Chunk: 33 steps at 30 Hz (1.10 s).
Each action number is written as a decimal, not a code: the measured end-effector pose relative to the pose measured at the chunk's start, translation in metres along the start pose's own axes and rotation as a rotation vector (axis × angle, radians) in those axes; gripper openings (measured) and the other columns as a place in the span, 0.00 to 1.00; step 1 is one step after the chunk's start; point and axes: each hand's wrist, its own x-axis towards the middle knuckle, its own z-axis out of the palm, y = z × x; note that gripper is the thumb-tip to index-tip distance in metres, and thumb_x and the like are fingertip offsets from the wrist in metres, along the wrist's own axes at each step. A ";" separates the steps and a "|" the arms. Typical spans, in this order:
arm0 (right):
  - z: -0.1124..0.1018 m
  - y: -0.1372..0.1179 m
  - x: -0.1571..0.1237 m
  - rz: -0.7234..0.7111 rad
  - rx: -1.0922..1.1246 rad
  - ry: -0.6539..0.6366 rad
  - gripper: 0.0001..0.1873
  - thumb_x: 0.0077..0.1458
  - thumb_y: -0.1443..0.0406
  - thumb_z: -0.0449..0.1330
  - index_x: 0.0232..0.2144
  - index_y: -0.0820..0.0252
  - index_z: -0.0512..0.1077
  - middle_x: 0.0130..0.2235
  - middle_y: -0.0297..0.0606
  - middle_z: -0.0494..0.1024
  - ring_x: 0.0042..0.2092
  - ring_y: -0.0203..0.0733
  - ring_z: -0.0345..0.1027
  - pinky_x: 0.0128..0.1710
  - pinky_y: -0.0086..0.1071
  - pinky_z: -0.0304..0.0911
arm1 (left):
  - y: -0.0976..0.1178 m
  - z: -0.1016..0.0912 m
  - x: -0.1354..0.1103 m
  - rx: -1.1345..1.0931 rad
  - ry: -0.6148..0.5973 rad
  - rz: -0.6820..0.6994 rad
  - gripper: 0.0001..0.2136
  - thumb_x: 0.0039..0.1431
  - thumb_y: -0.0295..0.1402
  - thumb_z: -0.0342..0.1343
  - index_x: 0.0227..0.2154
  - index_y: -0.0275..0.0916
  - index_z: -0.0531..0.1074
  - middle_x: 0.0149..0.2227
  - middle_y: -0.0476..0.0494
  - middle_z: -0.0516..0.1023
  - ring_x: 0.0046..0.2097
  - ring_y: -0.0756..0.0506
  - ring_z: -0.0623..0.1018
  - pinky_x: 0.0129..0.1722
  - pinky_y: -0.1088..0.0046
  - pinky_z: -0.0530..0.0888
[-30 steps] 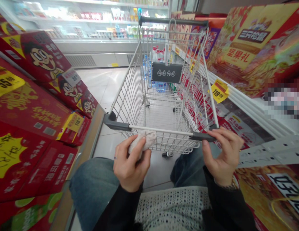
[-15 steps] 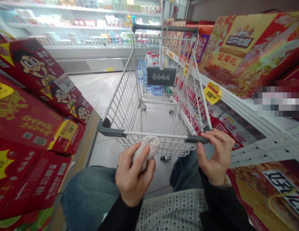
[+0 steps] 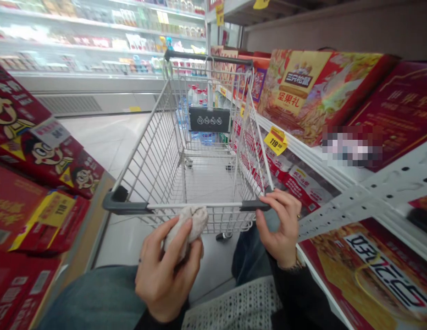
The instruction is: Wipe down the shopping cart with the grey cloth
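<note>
Head | L hand grips cloth | cart rim just fwd, axis L-R | R hand holds corner cap (lightly)

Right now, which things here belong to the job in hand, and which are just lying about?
In the job:
- cloth, held by the left fingers
- cart, its corner touched by the right fingers

Just about:
- red boxes
- nut box
- price tag
- bottles
</note>
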 end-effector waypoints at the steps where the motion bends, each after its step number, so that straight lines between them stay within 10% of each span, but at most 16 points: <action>1: 0.000 0.000 0.000 0.000 0.002 -0.004 0.18 0.55 0.68 0.64 0.49 0.53 0.73 0.49 0.40 0.75 0.55 0.51 0.67 0.59 0.54 0.62 | 0.002 0.000 0.002 -0.007 -0.011 0.002 0.25 0.46 0.21 0.69 0.49 0.42 0.77 0.52 0.40 0.77 0.48 0.44 0.79 0.53 0.66 0.75; 33: -0.002 -0.001 -0.001 -0.002 -0.031 -0.011 0.17 0.56 0.67 0.64 0.48 0.53 0.74 0.48 0.40 0.76 0.56 0.52 0.69 0.58 0.54 0.62 | 0.046 0.029 -0.011 -0.194 -0.183 -0.006 0.23 0.51 0.20 0.64 0.51 0.41 0.76 0.52 0.38 0.75 0.53 0.42 0.76 0.53 0.63 0.76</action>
